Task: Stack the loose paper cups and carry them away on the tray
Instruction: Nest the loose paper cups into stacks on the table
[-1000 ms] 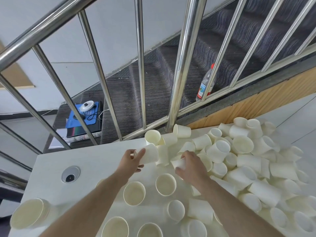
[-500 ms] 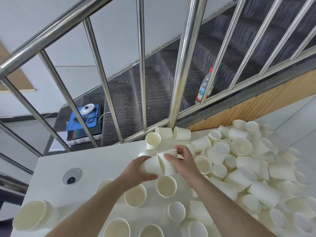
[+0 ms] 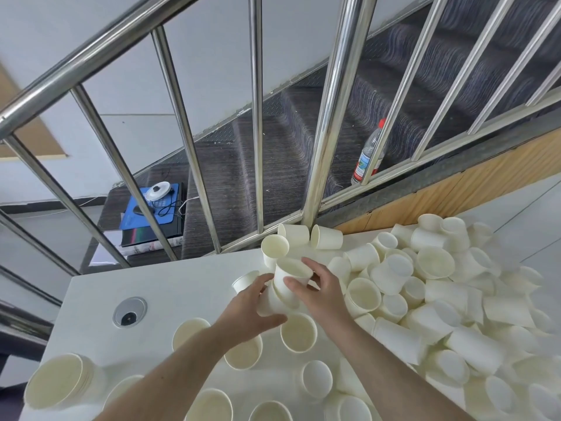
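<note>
Above the white table [image 3: 158, 287], the left hand [image 3: 249, 311] grasped one white paper cup [image 3: 267, 302]. The right hand [image 3: 321, 296] grasped another white paper cup [image 3: 291, 278], nested into it. Loose white paper cups [image 3: 440, 299] were heaped toward the table's right edge.

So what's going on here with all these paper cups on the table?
A person is nesting loose paper cups over a white table. The left hand grips a cup lying sideways, while the right hand holds another cup at its mouth, partly pushed in. A large heap of loose cups lies to the right, several cups stand upright nearer the person, and a finished stack sits at the near left corner. No tray is visible.
</note>
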The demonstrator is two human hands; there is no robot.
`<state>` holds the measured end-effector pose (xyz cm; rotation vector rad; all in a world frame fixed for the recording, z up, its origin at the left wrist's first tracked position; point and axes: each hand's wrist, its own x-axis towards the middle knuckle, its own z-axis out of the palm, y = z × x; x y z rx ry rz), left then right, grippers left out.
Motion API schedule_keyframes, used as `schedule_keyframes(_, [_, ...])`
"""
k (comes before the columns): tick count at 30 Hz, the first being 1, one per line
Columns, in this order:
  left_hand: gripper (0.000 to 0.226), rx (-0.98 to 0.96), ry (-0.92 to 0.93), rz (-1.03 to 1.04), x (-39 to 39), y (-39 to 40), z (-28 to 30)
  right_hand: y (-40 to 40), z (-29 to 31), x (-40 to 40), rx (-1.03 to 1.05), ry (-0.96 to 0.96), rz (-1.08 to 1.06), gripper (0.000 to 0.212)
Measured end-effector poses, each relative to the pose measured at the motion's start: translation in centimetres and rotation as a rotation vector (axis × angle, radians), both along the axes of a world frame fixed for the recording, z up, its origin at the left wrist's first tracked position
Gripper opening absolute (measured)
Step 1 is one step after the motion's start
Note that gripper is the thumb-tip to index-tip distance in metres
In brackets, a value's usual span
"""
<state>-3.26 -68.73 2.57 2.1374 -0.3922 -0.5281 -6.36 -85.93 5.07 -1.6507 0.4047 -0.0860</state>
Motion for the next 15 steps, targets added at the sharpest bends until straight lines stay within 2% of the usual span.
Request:
schedule_keyframes(4, [0.072, -0.154, 0.001, 0.082, -0.1, -0.7, 0.8, 0.7, 0.0, -0.1, -0.039, 0.018, 0.076, 0.072])
schedule_keyframes(7, [0.09, -0.197, -0.027, 0.113, -0.1, -0.8, 1.5, 1.1, 0.0, 0.1, -0.051, 0.067, 0.077, 0.075])
schedule_keyframes(10, [0.091, -0.136, -0.095, 0.081, 0.0, -0.5, 1.7, 1.2, 0.2, 0.4, -0.041, 0.075, 0.043, 0.057])
schedule_keyframes(12, [0.081, -0.107, -0.108, 0.089, 0.3, -0.2, 1.7, 1.2, 0.5, 0.5, -0.031, 0.068, 0.066, 0.042])
schedule_keyframes(15, [0.065, -0.062, -0.16, 0.114, 0.4, 0.4, 1.7, 1.4, 0.7, 0.9, 0.008, 0.037, 0.152, 0.036])
